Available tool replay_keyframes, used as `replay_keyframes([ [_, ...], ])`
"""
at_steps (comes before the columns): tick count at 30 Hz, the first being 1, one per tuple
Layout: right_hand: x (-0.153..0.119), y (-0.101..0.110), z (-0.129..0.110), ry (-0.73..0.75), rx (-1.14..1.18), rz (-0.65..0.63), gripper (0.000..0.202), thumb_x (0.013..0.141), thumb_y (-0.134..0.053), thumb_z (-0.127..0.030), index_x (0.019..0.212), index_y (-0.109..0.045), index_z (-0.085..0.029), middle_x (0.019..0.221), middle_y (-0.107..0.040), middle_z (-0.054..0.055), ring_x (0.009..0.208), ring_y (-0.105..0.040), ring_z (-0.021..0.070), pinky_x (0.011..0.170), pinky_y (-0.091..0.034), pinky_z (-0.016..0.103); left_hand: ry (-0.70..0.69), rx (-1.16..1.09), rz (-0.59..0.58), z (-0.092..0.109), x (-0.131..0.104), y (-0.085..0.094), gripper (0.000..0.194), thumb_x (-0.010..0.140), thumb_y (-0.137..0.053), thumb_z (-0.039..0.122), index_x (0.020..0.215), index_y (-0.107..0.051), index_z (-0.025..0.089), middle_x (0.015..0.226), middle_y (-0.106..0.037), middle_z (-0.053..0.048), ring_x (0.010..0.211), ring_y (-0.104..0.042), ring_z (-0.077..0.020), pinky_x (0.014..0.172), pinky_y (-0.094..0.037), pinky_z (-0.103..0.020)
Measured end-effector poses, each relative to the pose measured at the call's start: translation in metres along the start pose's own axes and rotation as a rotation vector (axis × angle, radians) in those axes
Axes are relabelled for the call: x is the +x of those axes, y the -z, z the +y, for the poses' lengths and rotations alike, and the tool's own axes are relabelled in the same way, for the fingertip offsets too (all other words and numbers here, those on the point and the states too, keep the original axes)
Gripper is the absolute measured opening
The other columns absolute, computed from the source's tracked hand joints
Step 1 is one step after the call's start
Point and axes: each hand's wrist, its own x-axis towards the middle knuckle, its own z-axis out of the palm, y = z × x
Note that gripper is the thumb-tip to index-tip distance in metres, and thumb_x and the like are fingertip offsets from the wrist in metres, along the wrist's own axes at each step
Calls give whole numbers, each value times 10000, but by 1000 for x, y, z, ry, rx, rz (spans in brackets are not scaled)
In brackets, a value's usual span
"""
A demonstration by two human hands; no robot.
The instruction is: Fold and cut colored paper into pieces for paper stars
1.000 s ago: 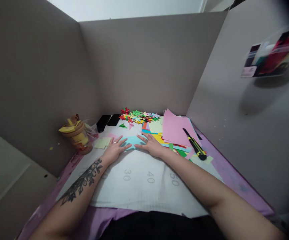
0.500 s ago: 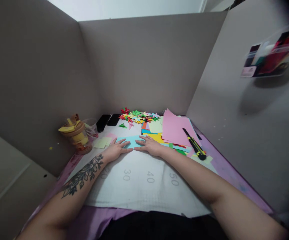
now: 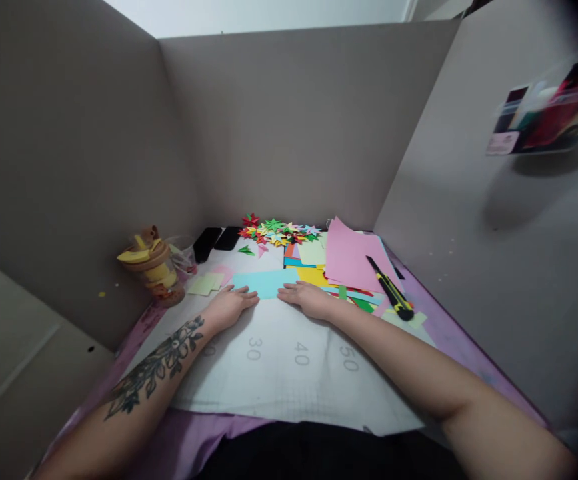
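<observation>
A light blue strip of paper (image 3: 265,283) lies flat on the white numbered mat (image 3: 279,393). My left hand (image 3: 229,307) rests flat at its near left edge, fingers stretched out. On the near right edge of the strip lie the extended fingers of my right hand (image 3: 306,298). Neither hand grips anything. Pale green paper squares (image 3: 205,284) are just left of my left hand. Yellow paper (image 3: 313,276) shows behind my right hand, partly under other sheets.
Folded paper stars (image 3: 273,232) are heaped at the back. Pink sheets (image 3: 351,253) and a yellow-black utility knife (image 3: 391,290) lie at the right. Two black phones (image 3: 207,245) and a brown-yellow cup (image 3: 156,267) stand at the left. Grey panels (image 3: 293,127) enclose the table.
Both hands have drawn back toward me and apart along the blue paper, uncovering more of it. Their spread fingers have come closer together. The paper lies in about the same place.
</observation>
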Motion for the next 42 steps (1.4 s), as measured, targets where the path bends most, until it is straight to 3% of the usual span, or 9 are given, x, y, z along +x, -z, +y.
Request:
replay_keyframes([
  [9, -35, -11, -2, -300, -66, 85, 489, 803, -425, -77, 1265, -538, -195, 1328, -512, 80, 1251, -440, 222, 1007, -367, 366, 319, 172, 27, 23, -43, -2, 414, 843, -351, 58, 1190, -549, 164, 1315, -520, -127, 1231, -447, -280, 950, -355, -438],
  [14, -37, -1, -18, -403, -212, 47, 432, 769, -416, -40, 1158, -593, -105, 1249, -567, 155, 1188, -494, 252, 975, -378, 359, 360, 189, 20, 26, -47, 0, 396, 812, -382, 40, 1150, -575, 113, 1279, -539, -169, 1215, -467, -289, 939, -393, -436],
  [18, -20, 23, -27, -506, -206, 121, 357, 771, -414, -45, 1039, -640, -115, 1074, -650, 159, 1054, -571, 248, 908, -415, 334, 363, 102, 169, 20, -30, 17, 395, 782, -415, 46, 1135, -591, 70, 1235, -567, -200, 1189, -496, -288, 969, -392, -405],
  [22, 22, 34, -33, -383, -50, 307, 435, 851, -375, -132, 1261, -520, -143, 1292, -542, 89, 1238, -429, 205, 1032, -322, 319, 319, -223, 456, 24, 18, 26, 476, 896, -339, 259, 1331, -434, 91, 1366, -469, -136, 1267, -424, -223, 1062, -320, -346],
  [24, 45, 24, -38, -346, -6, 306, 480, 869, -366, -176, 1338, -443, -114, 1364, -471, 105, 1304, -344, 222, 1067, -282, 352, 269, -382, 407, 29, 43, 16, 550, 920, -267, 352, 1385, -346, 70, 1431, -373, -139, 1323, -340, -213, 1083, -288, -344],
  [28, 68, -11, -41, -320, -16, 71, 611, 845, -454, -302, 1425, -304, -182, 1468, -310, 91, 1357, -226, 281, 1096, -205, 441, 271, -399, 201, 38, 70, -18, 614, 925, -203, 438, 1421, -276, 84, 1485, -254, -143, 1384, -168, -261, 1107, -186, -441],
  [32, 65, -27, -36, -331, -10, 3, 618, 874, -384, -379, 1449, -239, -201, 1510, -201, 73, 1385, -125, 289, 1108, -135, 468, 287, -296, 146, 39, 66, -34, 641, 921, -137, 507, 1448, -208, 149, 1520, -165, -95, 1394, -118, -267, 1102, -155, -455],
  [36, 60, -25, -32, -357, 39, -17, 639, 880, -331, -358, 1467, -151, -183, 1523, -153, 49, 1395, -86, 258, 1109, -123, 463, 312, -208, 113, 33, 56, -33, 687, 915, -133, 521, 1457, -133, 99, 1519, -154, -110, 1393, -141, -240, 1101, -167, -425],
  [42, 52, -24, -32, -438, 41, 25, 608, 905, -236, -397, 1463, -172, -165, 1526, -135, 27, 1395, -85, 244, 1107, -96, 465, 344, -47, 79, 21, 40, -34, 667, 907, -169, 526, 1431, -248, 120, 1505, -213, -111, 1390, -152, -255, 1093, -172, -449],
])
